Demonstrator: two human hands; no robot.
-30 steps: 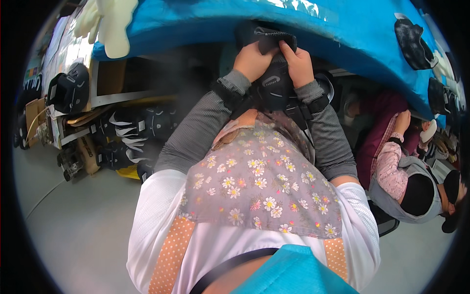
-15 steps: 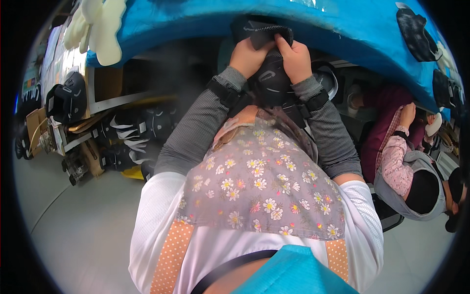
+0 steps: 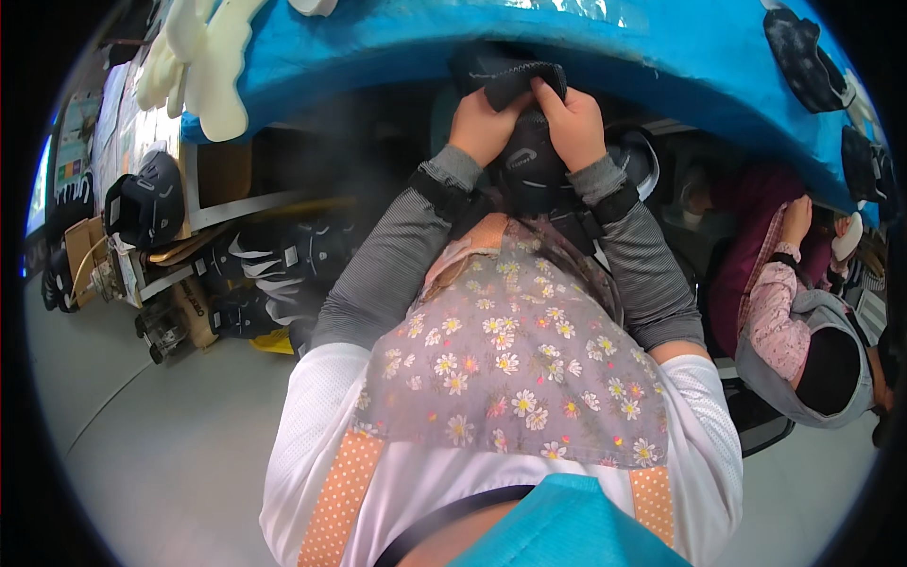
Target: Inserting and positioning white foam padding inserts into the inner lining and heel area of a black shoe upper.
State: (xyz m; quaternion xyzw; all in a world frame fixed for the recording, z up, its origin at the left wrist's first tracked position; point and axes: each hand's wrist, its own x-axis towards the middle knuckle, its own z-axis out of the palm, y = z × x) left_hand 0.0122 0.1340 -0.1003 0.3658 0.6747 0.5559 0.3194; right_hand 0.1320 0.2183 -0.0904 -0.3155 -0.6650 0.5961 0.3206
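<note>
Both my hands grip a black fabric piece [image 3: 520, 83] with pale zigzag stitching along its upper edge, close to the near edge of the blue-covered table. My left hand [image 3: 482, 128] is closed on its left side, fingers mostly hidden. My right hand [image 3: 574, 128] pinches the stitched edge, with the thumb on top. Below and between the hands hangs a black padded part [image 3: 529, 165] with a small white mark; I cannot tell whether it belongs to the same piece. Grey striped sleeves cover my forearms.
The blue-covered table [image 3: 378, 57] curves across the top. Cream hand-shaped foam pieces [image 3: 222, 85] overhang its left end. Black padded items [image 3: 146, 203] sit at the left, more on shelves below. A co-worker in pink sleeves [image 3: 779, 302] sits at the right, beside black pieces [image 3: 803, 61].
The whole view has shifted slightly, so the surroundings sit a little lower and farther right. Both hands keep their grip on the black fabric, with little visible movement.
</note>
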